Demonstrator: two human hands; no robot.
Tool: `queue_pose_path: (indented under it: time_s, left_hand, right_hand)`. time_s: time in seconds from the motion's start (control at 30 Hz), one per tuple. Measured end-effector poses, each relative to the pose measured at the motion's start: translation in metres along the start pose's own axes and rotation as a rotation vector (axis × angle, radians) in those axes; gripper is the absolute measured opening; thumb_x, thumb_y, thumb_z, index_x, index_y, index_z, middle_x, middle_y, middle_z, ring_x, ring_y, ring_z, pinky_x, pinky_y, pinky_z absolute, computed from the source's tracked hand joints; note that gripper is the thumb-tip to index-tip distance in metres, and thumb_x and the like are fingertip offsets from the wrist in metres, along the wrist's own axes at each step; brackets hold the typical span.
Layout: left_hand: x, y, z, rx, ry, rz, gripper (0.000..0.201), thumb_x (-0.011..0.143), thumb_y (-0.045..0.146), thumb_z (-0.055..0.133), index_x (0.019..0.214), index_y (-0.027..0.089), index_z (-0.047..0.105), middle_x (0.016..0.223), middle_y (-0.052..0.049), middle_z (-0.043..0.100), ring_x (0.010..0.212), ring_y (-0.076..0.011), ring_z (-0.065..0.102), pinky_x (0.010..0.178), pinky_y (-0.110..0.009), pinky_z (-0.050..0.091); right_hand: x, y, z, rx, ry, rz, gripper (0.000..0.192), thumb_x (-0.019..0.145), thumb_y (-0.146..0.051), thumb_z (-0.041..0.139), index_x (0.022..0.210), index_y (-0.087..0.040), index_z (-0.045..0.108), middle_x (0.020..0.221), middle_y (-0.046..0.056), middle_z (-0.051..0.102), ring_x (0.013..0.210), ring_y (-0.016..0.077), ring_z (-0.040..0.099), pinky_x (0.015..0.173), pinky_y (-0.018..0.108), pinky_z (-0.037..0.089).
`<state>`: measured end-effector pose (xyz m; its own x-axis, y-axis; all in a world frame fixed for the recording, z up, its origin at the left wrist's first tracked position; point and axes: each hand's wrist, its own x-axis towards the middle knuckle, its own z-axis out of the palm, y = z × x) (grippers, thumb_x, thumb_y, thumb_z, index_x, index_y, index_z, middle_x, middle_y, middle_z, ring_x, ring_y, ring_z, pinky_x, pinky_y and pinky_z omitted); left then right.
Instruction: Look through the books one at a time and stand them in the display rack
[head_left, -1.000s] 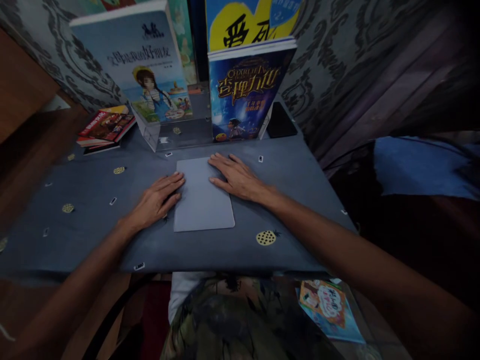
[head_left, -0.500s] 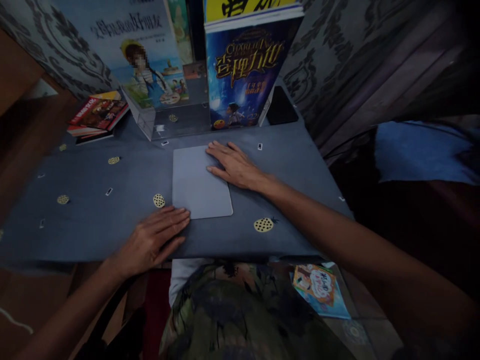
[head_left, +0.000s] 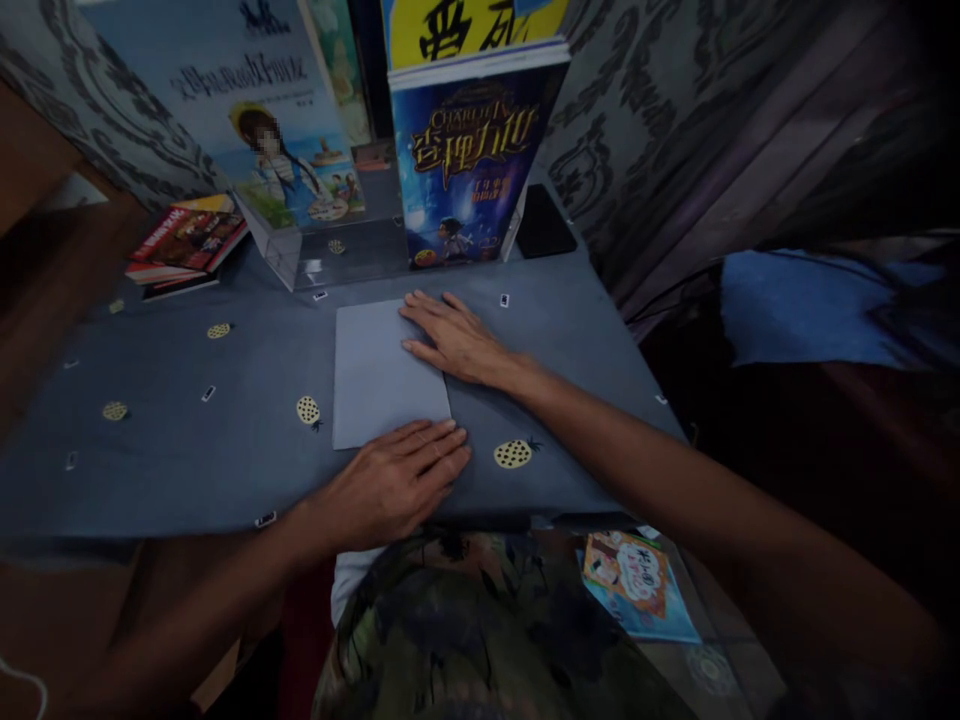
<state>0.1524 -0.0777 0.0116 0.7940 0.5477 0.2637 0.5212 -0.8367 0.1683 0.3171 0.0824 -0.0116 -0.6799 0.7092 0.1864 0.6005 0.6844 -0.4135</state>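
A plain pale grey-blue rectangular sheet or thin booklet (head_left: pixel 382 375) lies flat on the grey-blue tablecloth (head_left: pixel 247 440). Across its near edge and near right corner rests my left hand (head_left: pixel 401 475), flat, its fingers pointing right. My right hand (head_left: pixel 454 340) lies open at the far right corner, fingertips on the sheet and palm on the cloth. Neither hand grips anything. Whether the sheet is one leaf or several cannot be made out.
Behind the sheet, a clear acrylic stand (head_left: pixel 352 265) holds upright books, among them a dark blue book (head_left: pixel 465 160) and a light blue picture book (head_left: pixel 292 140). A small pile of books (head_left: pixel 187 240) lies left, a black phone-like slab (head_left: pixel 546 222) right. Another book (head_left: pixel 637 585) is below the table.
My left hand has slid right along the near edge, from the sheet's near left corner to its near right one. My right hand stays on the far right corner. The view has shifted slightly.
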Motion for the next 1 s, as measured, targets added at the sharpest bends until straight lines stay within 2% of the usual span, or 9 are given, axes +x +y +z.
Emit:
queue_pose_path:
  time_s: [0.17, 0.23, 0.33, 0.4, 0.5, 0.67, 0.77, 0.87, 1.0]
  left_hand:
    - [-0.002, -0.012, -0.010, -0.109, 0.064, -0.017, 0.046, 0.102, 0.017, 0.043, 0.147, 0.019, 0.044, 0.134, -0.009, 0.068, 0.128, -0.0189, 0.062, 0.112, -0.040, 0.051]
    - [-0.011, -0.023, -0.013, -0.089, 0.119, -0.113, 0.050, 0.102, 0.018, 0.044, 0.151, 0.023, 0.038, 0.134, -0.008, 0.068, 0.126, -0.0184, 0.063, 0.115, -0.043, 0.048]
    - [-0.030, -0.042, -0.012, 0.052, 0.163, -0.315, 0.052, 0.102, 0.029, 0.048, 0.152, 0.025, 0.038, 0.146, -0.012, 0.059, 0.137, -0.0253, 0.054, 0.117, -0.053, 0.043]
    - [-0.045, -0.051, -0.011, 0.112, 0.117, -0.393, 0.056, 0.102, 0.039, 0.049, 0.155, 0.025, 0.035, 0.154, -0.014, 0.049, 0.144, -0.0299, 0.045, 0.118, -0.057, 0.039]
    - [-0.065, -0.052, -0.013, 0.116, -0.002, -0.378, 0.071, 0.099, 0.052, 0.050, 0.160, 0.025, 0.025, 0.161, -0.016, 0.037, 0.150, -0.0321, 0.034, 0.120, -0.059, 0.033]
    - [-0.083, -0.024, -0.028, 0.118, -0.216, -0.299, 0.113, 0.079, 0.071, 0.066, 0.163, 0.020, 0.010, 0.167, -0.020, 0.018, 0.155, -0.0355, 0.018, 0.124, -0.059, 0.023]
    - [-0.091, -0.006, -0.029, 0.160, -0.286, -0.296, 0.109, 0.083, 0.050, 0.075, 0.163, 0.021, 0.006, 0.168, -0.018, 0.013, 0.155, -0.0355, 0.016, 0.124, -0.056, 0.025]
    - [-0.098, 0.005, -0.026, 0.193, -0.284, -0.283, 0.091, 0.090, 0.014, 0.056, 0.163, 0.026, 0.002, 0.168, -0.011, 0.018, 0.153, -0.0315, 0.025, 0.123, -0.054, 0.029]
    - [-0.101, 0.006, -0.037, 0.129, -0.237, -0.217, 0.087, 0.088, 0.002, 0.043, 0.163, 0.029, 0.008, 0.162, -0.006, 0.035, 0.147, -0.0290, 0.041, 0.124, -0.053, 0.030]
  right_hand:
    - [0.000, -0.002, -0.002, -0.013, -0.009, 0.009, 0.052, 0.099, -0.036, 0.049, 0.146, -0.014, 0.049, 0.160, 0.015, 0.042, 0.152, 0.0274, 0.032, 0.125, 0.053, 0.024]
    - [0.000, -0.003, -0.003, -0.010, -0.005, 0.005, 0.051, 0.099, -0.036, 0.050, 0.146, -0.015, 0.050, 0.159, 0.015, 0.043, 0.151, 0.0274, 0.033, 0.124, 0.054, 0.025]
    - [-0.001, -0.007, -0.003, -0.015, -0.005, 0.007, 0.051, 0.098, -0.033, 0.052, 0.145, -0.012, 0.051, 0.157, 0.018, 0.044, 0.150, 0.0285, 0.035, 0.124, 0.054, 0.026]
    - [-0.004, -0.010, -0.003, -0.027, -0.005, 0.000, 0.051, 0.098, -0.032, 0.052, 0.144, -0.010, 0.052, 0.157, 0.019, 0.045, 0.150, 0.0292, 0.036, 0.124, 0.053, 0.027]
    - [-0.011, -0.016, -0.001, -0.040, -0.010, -0.036, 0.052, 0.098, -0.033, 0.053, 0.144, -0.009, 0.052, 0.156, 0.021, 0.045, 0.150, 0.0302, 0.036, 0.123, 0.053, 0.029]
    - [-0.031, -0.027, 0.002, -0.030, -0.004, -0.111, 0.052, 0.098, -0.035, 0.054, 0.143, -0.009, 0.053, 0.156, 0.021, 0.046, 0.149, 0.0312, 0.037, 0.123, 0.054, 0.030]
    - [-0.048, -0.035, 0.002, -0.021, -0.004, -0.151, 0.052, 0.098, -0.035, 0.055, 0.144, -0.011, 0.052, 0.155, 0.020, 0.046, 0.149, 0.0302, 0.038, 0.123, 0.054, 0.031]
    - [-0.063, -0.044, 0.001, -0.001, -0.018, -0.173, 0.054, 0.097, -0.036, 0.057, 0.145, -0.011, 0.052, 0.155, 0.020, 0.047, 0.149, 0.0304, 0.037, 0.123, 0.054, 0.031]
    - [-0.071, -0.046, -0.002, 0.069, -0.025, -0.180, 0.053, 0.098, -0.043, 0.056, 0.143, -0.015, 0.055, 0.153, 0.018, 0.050, 0.147, 0.0311, 0.040, 0.122, 0.057, 0.031]
